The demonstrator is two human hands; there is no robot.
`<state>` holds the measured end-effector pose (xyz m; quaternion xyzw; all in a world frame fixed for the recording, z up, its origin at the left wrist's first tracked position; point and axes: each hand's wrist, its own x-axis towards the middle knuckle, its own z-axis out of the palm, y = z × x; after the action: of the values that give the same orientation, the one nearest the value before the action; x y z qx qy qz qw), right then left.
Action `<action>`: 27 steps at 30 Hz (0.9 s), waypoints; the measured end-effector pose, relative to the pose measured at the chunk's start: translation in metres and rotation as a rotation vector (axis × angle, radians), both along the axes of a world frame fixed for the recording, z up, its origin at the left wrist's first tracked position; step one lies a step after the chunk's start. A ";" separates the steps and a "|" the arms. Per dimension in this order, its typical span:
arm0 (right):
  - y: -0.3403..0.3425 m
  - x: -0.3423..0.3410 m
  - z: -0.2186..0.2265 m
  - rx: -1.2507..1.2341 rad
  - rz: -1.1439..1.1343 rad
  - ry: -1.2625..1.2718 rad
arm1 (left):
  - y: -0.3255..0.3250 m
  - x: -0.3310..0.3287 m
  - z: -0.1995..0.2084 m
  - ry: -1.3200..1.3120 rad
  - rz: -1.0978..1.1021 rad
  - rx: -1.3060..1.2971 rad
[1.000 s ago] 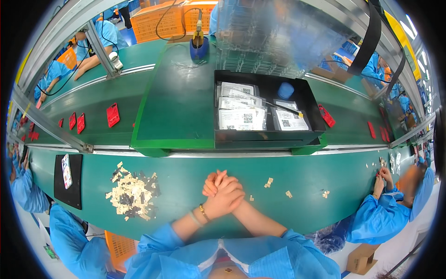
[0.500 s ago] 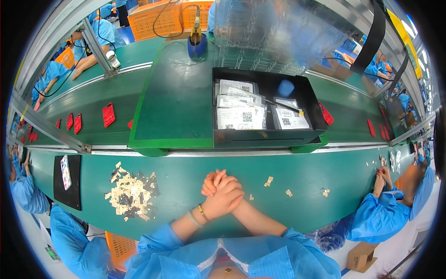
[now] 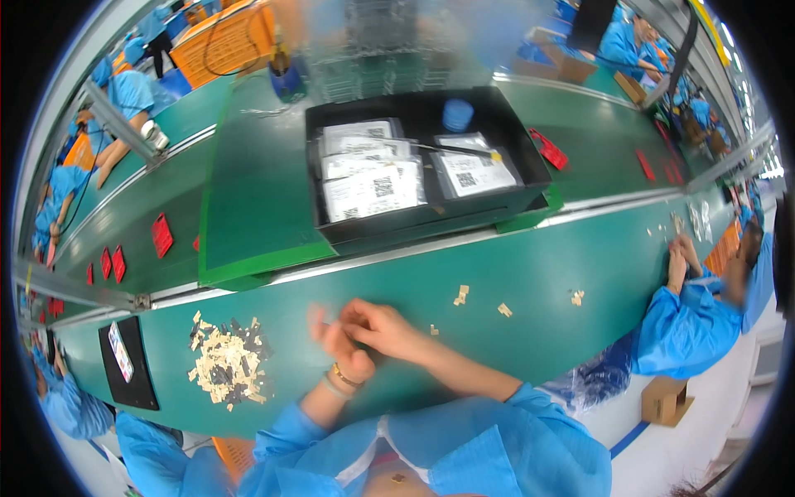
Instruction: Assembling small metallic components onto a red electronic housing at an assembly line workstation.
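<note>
My left hand (image 3: 341, 348), with a bracelet and a pale band at its wrist, is raised palm-inward over the green table (image 3: 497, 265). Its fingertips are smeared by motion. Right beside it, my right hand (image 3: 385, 329) has loosely bent fingers that lie close to the left hand's fingers, with no object visible in them. A heap of small cream and dark grey pieces (image 3: 228, 360) lies left of both hands. To the right are a few small cream pieces (image 3: 461, 295), more pieces (image 3: 504, 310) and a little cluster (image 3: 577, 296).
Beyond the table edge stands a black box (image 3: 431, 224) with bagged labels (image 3: 373, 186) and a blue cap-like object (image 3: 457, 115). Red phone-case-like pieces (image 3: 162, 235) lie on the green belt. A patterned phone-shaped item rests on a black mat (image 3: 142, 377). Co-workers' hands (image 3: 681, 258) are at right.
My hands were clasped together with fingers interlaced; now they have come apart and stay close. The whole view has tilted and shifted. The heap looks unchanged.
</note>
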<state>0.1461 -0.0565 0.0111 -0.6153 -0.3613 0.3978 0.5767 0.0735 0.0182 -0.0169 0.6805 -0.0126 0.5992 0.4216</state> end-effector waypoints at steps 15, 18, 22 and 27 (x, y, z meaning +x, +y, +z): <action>-0.046 0.196 0.187 -0.236 -0.073 -1.323 | 0.009 0.009 0.025 0.617 -0.101 -0.110; -0.031 0.195 0.194 -0.347 -0.001 -1.234 | 0.011 0.009 0.025 0.681 -0.103 -0.164; -0.019 0.201 0.189 -0.400 0.044 -1.208 | 0.012 0.011 0.022 0.697 -0.146 -0.249; -0.014 0.202 0.191 -0.500 0.065 -1.268 | 0.012 0.014 0.021 0.721 -0.170 -0.279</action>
<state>0.3482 -0.0702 0.2023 -0.8331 -0.5448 0.0490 0.0820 0.0879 0.0299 0.0040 0.7800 0.1615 0.2806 0.5356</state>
